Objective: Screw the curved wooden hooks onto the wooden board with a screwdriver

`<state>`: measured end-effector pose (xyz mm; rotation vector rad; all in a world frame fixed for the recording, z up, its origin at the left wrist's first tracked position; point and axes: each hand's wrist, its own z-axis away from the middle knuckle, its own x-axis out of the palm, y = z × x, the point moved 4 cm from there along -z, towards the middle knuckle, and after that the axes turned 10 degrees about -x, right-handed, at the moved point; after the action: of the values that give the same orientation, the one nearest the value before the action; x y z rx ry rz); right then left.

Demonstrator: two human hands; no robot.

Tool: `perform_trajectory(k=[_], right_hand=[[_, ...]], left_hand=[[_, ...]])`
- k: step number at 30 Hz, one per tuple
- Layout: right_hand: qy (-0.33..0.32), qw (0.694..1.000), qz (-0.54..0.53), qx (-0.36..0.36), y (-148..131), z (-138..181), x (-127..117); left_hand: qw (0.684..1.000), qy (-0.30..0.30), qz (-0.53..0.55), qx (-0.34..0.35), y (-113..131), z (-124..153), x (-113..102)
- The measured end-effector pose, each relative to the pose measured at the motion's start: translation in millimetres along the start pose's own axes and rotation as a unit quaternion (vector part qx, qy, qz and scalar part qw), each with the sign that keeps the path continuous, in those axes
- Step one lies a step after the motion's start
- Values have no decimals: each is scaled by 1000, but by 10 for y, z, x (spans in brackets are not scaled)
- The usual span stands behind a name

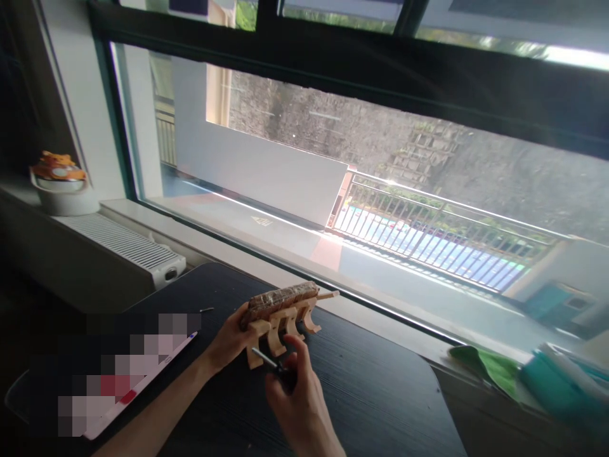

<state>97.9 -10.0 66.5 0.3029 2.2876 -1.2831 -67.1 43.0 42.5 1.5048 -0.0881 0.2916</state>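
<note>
My left hand (231,341) is closed on the near end of a wooden model (285,303), raised above the dark table. The model has a brown, rough-textured long body, several pale curved legs underneath and a thin stick jutting out at its right end. My right hand (302,387) grips a slim tool (266,359) with a metal shaft and a dark handle, which looks like a screwdriver. Its tip points up and left, close to the model's legs; whether it touches them I cannot tell. Fingers hide part of the handle.
On the dark table (375,368), a pink flat object (157,374), partly pixelated, lies at left. A white radiator (124,244) and a white container with an orange top (61,184) stand beyond. A window runs behind; a green cloth (490,368) and teal container (561,381) are at right.
</note>
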Motion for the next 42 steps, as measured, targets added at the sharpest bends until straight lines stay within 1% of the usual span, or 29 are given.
perform_trajectory(k=[1,3,6,8,11,14,19,27,33,36,42], right_hand=[[13,1000,12,10,77,88,-49],[28,999,30,3,197,235,-112],[50,994,80,-52,218,317,-127],[42,990,115,-71,151,273,-81],[6,986,152,-64,11,126,29],[-7,983,169,-68,-113,-16,123],[-23,978,193,-81,-186,-145,221],[-60,964,241,-92,-256,-204,235],[-85,954,269,-102,-308,-208,200],[-92,956,261,-92,-300,-221,184],[-76,964,245,-74,-262,-196,188]], left_hand=[[1000,0,9,-9,-32,-66,6],[999,6,34,-31,-126,-170,15],[995,7,76,-62,-263,-246,26],[992,1,101,-76,-307,-254,19],[987,-3,130,-90,-307,-247,-28],[984,0,149,-95,-287,-253,-78],[981,-2,167,-96,-270,-267,-82],[980,-19,176,-94,-267,-248,-70],[980,-16,176,-95,-253,-212,-48],[979,-16,181,-95,-251,-202,-44],[978,-12,188,-94,-266,-207,-53]])
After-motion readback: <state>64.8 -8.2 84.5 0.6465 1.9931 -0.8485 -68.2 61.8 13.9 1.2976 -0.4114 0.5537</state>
